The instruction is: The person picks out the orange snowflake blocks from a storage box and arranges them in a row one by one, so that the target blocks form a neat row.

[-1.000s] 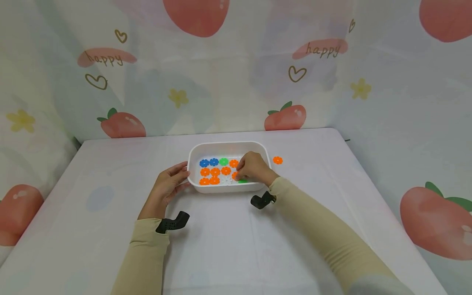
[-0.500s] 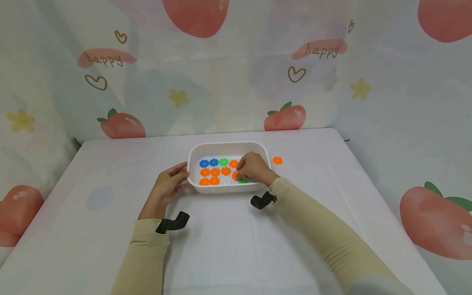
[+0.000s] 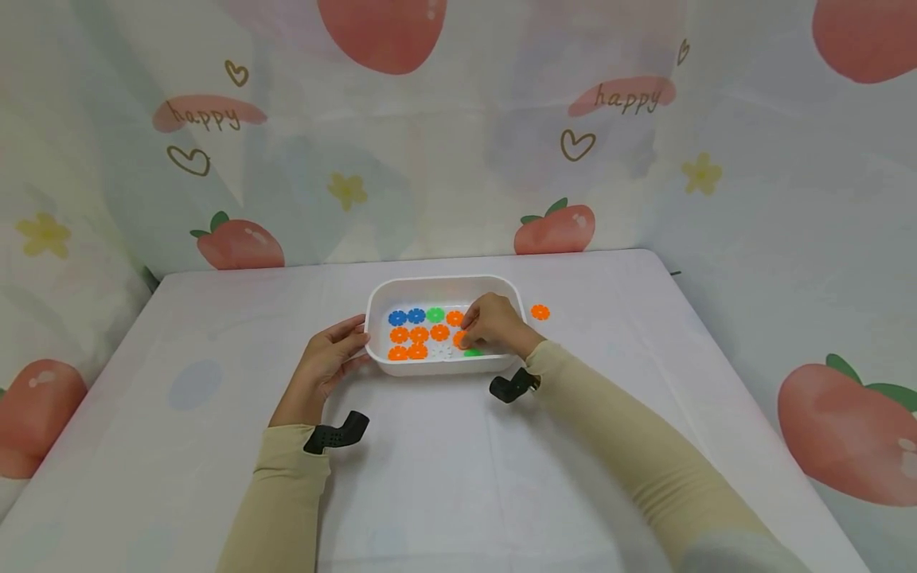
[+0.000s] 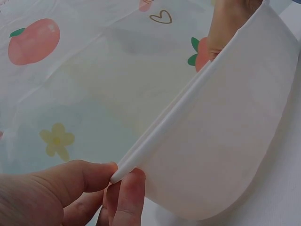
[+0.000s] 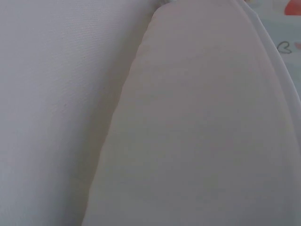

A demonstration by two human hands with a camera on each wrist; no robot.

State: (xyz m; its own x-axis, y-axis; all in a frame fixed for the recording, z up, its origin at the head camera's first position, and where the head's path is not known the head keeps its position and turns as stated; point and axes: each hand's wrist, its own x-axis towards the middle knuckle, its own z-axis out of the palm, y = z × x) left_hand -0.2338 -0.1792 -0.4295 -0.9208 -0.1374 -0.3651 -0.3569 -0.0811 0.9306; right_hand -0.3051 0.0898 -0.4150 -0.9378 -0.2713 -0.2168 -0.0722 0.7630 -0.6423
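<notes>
A white rectangular tray stands on the table in the head view. My left hand pinches its left rim, thumb over the edge and fingers beneath, as the left wrist view shows of the tray wall. Inside lie flower-shaped plastic discs in rows: blue discs, a green disc and several orange discs. My right hand reaches in at the right, its fingertips pinching an orange disc. Another green disc is partly hidden below that hand. The right wrist view shows only the tray's outer wall.
One loose orange disc lies on the white tablecloth, just right of the tray. A printed fabric backdrop rises behind the table and at both sides. Each wrist carries a black camera mount.
The orange disc at my right fingertips has shifted slightly to the right. My left hand and the tray stay in place.
</notes>
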